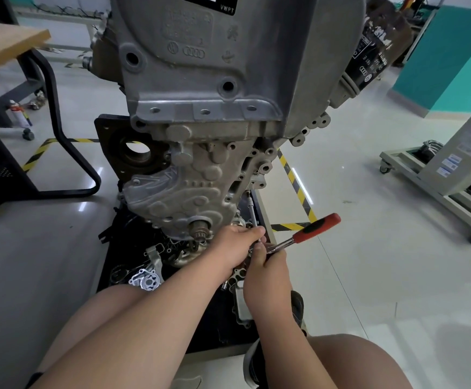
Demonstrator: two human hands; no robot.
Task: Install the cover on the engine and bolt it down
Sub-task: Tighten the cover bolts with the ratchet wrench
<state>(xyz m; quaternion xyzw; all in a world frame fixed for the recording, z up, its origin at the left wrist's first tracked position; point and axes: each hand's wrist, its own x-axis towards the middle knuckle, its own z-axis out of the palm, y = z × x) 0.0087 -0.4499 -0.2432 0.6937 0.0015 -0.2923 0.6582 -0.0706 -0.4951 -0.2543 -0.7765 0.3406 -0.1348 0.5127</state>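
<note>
Extension bar (252,211) is pinched by the left hand (235,244); the ratchet (317,227) is gripped by the right hand (268,266). The cover (178,197) is seated on the engine (307,66), just above the left hand.

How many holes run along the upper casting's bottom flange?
3: left hole, middle hole, right hole, all in one row. Others may hide round the corners.
</note>
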